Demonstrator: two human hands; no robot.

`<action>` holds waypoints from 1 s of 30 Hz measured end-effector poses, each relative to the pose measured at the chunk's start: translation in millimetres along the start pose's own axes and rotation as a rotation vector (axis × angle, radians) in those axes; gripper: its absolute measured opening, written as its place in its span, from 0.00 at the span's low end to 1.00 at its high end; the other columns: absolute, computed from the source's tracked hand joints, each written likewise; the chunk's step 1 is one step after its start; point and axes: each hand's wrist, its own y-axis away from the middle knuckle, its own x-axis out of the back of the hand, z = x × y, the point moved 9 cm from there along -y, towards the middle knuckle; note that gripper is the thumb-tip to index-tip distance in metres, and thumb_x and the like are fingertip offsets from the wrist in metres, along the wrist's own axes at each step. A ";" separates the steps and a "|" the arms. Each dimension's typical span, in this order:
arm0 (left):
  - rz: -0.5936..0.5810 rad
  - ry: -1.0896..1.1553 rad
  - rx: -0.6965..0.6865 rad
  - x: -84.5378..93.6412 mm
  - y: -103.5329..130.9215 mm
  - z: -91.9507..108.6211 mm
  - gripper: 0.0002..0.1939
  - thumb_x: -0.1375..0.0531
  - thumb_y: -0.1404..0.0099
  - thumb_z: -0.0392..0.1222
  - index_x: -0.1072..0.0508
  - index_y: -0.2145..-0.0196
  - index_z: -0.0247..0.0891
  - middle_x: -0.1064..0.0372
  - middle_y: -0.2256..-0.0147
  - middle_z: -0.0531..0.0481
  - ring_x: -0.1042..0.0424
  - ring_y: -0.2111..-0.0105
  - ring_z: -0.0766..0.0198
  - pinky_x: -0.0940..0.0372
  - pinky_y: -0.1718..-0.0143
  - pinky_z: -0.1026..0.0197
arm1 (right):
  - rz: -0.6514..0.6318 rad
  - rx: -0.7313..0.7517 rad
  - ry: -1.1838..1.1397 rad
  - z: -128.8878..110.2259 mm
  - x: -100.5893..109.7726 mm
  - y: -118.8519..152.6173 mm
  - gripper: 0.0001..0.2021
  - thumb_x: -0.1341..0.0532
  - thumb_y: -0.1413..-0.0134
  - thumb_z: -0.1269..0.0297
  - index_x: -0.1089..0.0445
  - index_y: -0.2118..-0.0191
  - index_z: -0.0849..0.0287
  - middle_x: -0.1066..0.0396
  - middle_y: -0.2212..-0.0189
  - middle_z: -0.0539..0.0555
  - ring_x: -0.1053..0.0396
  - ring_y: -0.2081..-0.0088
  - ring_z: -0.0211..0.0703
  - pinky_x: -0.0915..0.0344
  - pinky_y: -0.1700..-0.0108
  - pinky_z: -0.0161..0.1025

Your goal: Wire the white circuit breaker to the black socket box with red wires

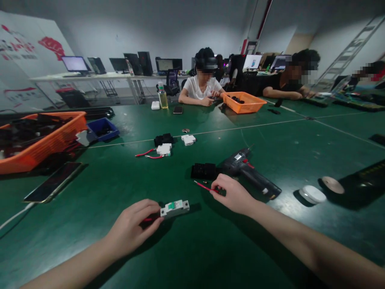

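My left hand is closed on a white circuit breaker with a green toggle, gripping its left end just above the table. A bit of red wire shows between those fingers. To the right, my right hand pinches a short red wire whose bare tip points left. Just beyond that hand are a black block and a dark cordless screwdriver. Farther back lie a white breaker with red wires, another white breaker and a black piece.
On the left are an orange basket of dark parts, a small blue bin and a phone with a cable. A white round lid lies right. Across the table, people sit near another orange basket and a bottle.
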 end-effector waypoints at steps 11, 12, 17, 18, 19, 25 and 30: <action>-0.009 0.021 0.000 3.1 -4.1 4.5 0.09 0.41 0.33 0.38 0.27 0.54 0.39 0.27 0.59 0.48 0.26 0.60 0.66 0.30 0.59 0.66 | -0.169 0.245 -0.001 -25.9 -8.2 13.6 0.01 0.41 0.41 0.69 0.33 0.65 0.59 0.31 0.65 0.53 0.34 0.65 0.41 0.39 0.63 0.39; -0.010 0.019 -0.001 2.8 -4.0 4.7 0.09 0.41 0.33 0.38 0.27 0.54 0.39 0.27 0.59 0.48 0.26 0.60 0.66 0.30 0.59 0.66 | -0.200 0.228 0.013 -24.3 -9.9 14.4 0.01 0.41 0.41 0.70 0.33 0.63 0.59 0.30 0.67 0.52 0.34 0.67 0.40 0.40 0.64 0.38; -0.018 0.014 0.006 1.7 -1.4 4.2 0.09 0.40 0.33 0.38 0.27 0.54 0.39 0.28 0.58 0.47 0.26 0.60 0.65 0.30 0.59 0.66 | -0.268 0.138 0.100 -19.2 -11.4 17.0 0.07 0.43 0.40 0.71 0.33 0.56 0.58 0.28 0.68 0.49 0.34 0.72 0.37 0.44 0.69 0.36; -0.015 0.011 0.006 2.1 -0.8 4.3 0.09 0.40 0.33 0.39 0.27 0.54 0.39 0.28 0.58 0.47 0.26 0.59 0.65 0.30 0.59 0.66 | -0.261 0.136 0.101 -20.2 -10.6 17.0 0.07 0.43 0.39 0.69 0.33 0.56 0.58 0.28 0.68 0.50 0.34 0.72 0.37 0.45 0.69 0.36; -0.010 0.008 0.003 2.6 -0.2 4.6 0.10 0.40 0.33 0.39 0.27 0.54 0.39 0.28 0.58 0.47 0.26 0.59 0.65 0.30 0.58 0.65 | -0.252 0.139 0.097 -21.8 -9.9 17.0 0.06 0.43 0.37 0.67 0.32 0.56 0.58 0.28 0.68 0.50 0.34 0.73 0.37 0.45 0.70 0.36; -0.013 0.016 0.013 2.8 -1.5 4.5 0.11 0.41 0.32 0.40 0.27 0.52 0.40 0.28 0.56 0.47 0.26 0.58 0.64 0.30 0.57 0.64 | -0.226 0.170 0.041 -31.5 -13.8 17.7 0.07 0.42 0.35 0.61 0.30 0.57 0.58 0.27 0.65 0.50 0.33 0.70 0.37 0.44 0.69 0.35; -0.020 0.045 0.019 1.4 -2.5 3.5 0.11 0.42 0.31 0.40 0.27 0.52 0.42 0.28 0.56 0.48 0.26 0.58 0.65 0.30 0.57 0.65 | -0.257 0.174 0.028 -35.6 -21.2 18.8 0.08 0.41 0.36 0.60 0.29 0.58 0.58 0.27 0.66 0.50 0.33 0.70 0.36 0.43 0.70 0.34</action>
